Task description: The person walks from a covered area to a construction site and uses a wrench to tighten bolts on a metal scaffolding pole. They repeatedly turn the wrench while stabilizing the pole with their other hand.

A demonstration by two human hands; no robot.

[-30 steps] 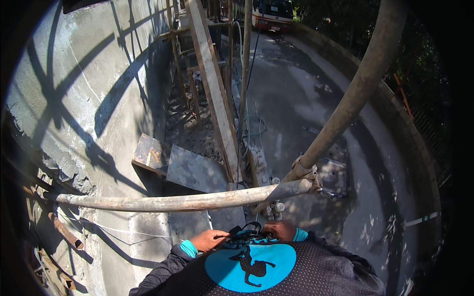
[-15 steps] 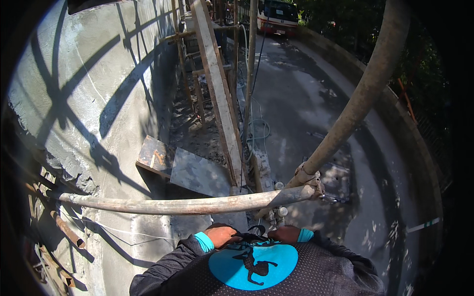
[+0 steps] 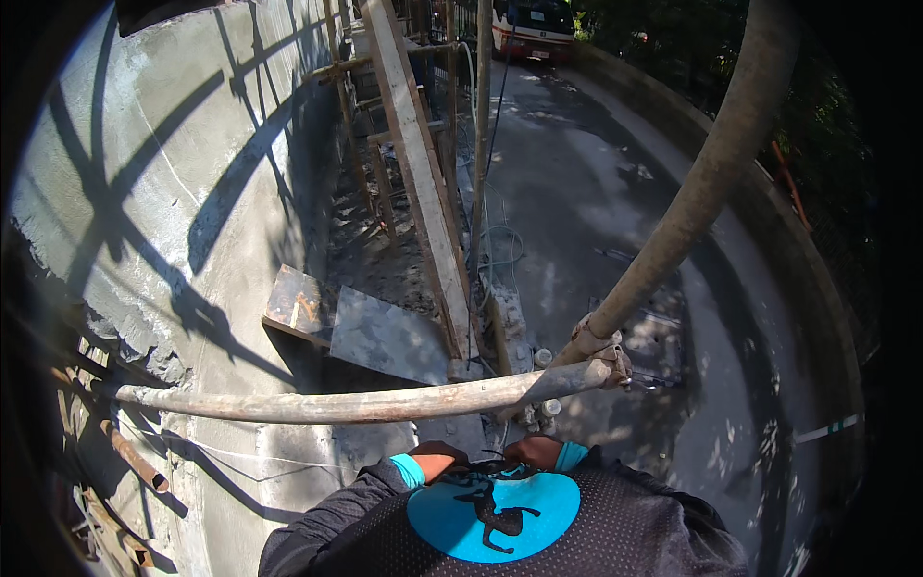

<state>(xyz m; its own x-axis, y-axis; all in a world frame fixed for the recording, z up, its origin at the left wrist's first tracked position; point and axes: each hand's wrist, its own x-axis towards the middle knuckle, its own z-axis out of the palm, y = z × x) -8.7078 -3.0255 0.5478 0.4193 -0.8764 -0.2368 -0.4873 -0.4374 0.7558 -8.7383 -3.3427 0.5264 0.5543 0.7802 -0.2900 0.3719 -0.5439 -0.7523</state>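
Both hands are close together in front of my waist, just past the hem of my dark shirt. My left hand [image 3: 438,459] is curled inward, its fingertips mostly hidden by the shirt and by dark straps. My right hand [image 3: 532,450] is bent toward it, also with curled fingers. Between them runs a black strap [image 3: 488,465], which both hands seem to grip; its ends are out of sight. Turquoise cuffs show at both wrists. A round scaffold pipe [image 3: 385,408] crosses just beyond my hands, and neither hand touches it.
A slanting pole [image 3: 687,212] meets the pipe at a clamp [image 3: 604,356] on the right. A rough grey wall [image 3: 183,125] rises at left. Below lie boards [image 3: 389,337] and a long plank [image 3: 418,173]. A bus [image 3: 535,29] stands on the road [image 3: 577,192] far off.
My right hand has shifted left, closer to my left hand. The black loop between them sits lower and flatter. The view has tilted slightly.
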